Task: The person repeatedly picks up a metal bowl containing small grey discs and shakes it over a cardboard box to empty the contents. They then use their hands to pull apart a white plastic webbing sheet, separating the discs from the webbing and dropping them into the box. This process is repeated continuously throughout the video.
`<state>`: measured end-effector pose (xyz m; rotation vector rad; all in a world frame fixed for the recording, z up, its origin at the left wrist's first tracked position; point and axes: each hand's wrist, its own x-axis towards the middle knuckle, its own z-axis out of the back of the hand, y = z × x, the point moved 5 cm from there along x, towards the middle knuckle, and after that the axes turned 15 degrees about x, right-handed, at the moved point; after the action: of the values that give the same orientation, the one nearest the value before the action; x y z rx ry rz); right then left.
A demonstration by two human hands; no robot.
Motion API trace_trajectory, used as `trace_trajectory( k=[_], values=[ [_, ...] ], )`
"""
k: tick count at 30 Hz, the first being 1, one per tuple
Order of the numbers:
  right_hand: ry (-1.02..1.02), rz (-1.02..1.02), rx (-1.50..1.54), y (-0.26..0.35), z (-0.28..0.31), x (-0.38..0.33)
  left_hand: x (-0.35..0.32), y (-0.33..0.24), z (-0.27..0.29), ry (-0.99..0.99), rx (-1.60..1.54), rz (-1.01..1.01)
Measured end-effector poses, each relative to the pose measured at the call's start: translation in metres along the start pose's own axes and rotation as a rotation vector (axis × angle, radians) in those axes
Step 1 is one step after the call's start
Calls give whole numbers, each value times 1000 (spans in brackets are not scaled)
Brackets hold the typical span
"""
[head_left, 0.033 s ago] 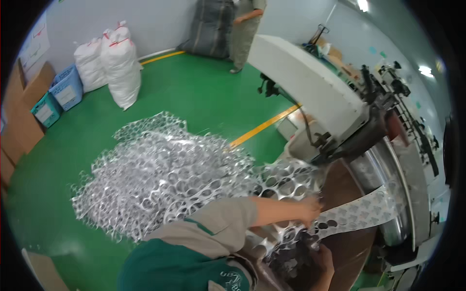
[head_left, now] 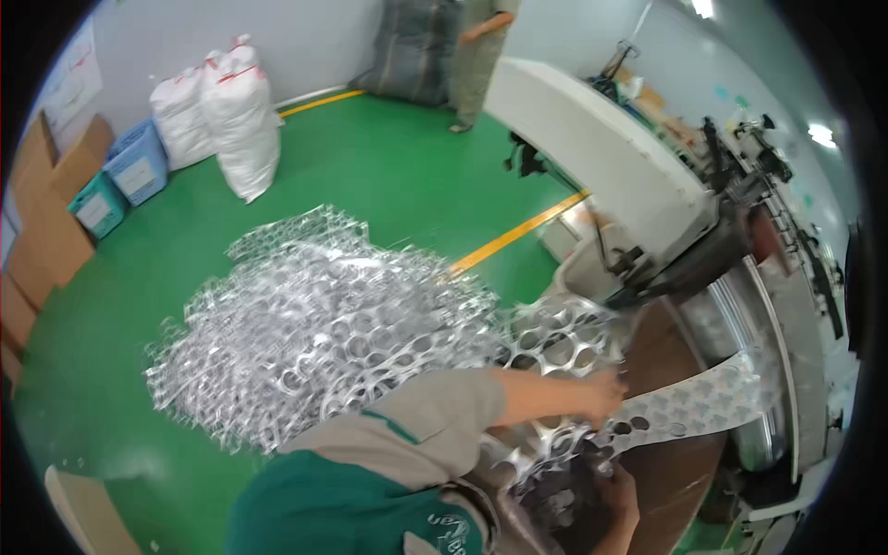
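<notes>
My left hand [head_left: 603, 396] is closed, blurred, at the punched end of a pale printed strip [head_left: 698, 407]. Round holes run through the strip near that hand. A silvery lattice of punched strip [head_left: 564, 342] lies just past my left forearm. Below, my right hand [head_left: 622, 499] has its fingers curled at the edge of a dark, shiny clump with small rounded pieces [head_left: 560, 504]; what its fingertips grip is hidden. The strip's other end reaches a shiny metal roller [head_left: 760, 444] on the right. Under both hands is a brown surface [head_left: 680, 481].
A big heap of perforated silvery scrap [head_left: 324, 319] covers the green floor at left. A white machine arm [head_left: 601, 139] juts out ahead. White sacks [head_left: 242, 120], a blue basket [head_left: 137, 165] and cardboard [head_left: 46, 231] stand by the wall. Another person [head_left: 479, 55] stands beside a dark bale [head_left: 412, 51].
The whole view has shifted a little, so the surroundings sit further right in the picture. Both hands keep nearly the same places at the strip and the dark clump.
</notes>
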<state>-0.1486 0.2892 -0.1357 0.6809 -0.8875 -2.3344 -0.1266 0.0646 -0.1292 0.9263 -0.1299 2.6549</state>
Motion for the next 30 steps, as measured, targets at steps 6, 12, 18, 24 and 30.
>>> trace_trajectory(
  k=[6, 12, 18, 24, 30],
  values=[
    [306, -172, -380, -40, -20, -14, 6, -18, 17, 794, 424, -225],
    [398, -143, -426, -88, -10, -8, 10, -11, 32, 543, 306, -75],
    [338, -283, -442, -91, -9, -16, 9, -11, 45, 420, 246, -83],
    [287, -282, -271, -44, -9, -29, 2, -4, 38, 545, 292, -50],
    [271, -304, -382, -14, -8, -35, 4, -2, 28, 426, 240, -52]
  ],
)
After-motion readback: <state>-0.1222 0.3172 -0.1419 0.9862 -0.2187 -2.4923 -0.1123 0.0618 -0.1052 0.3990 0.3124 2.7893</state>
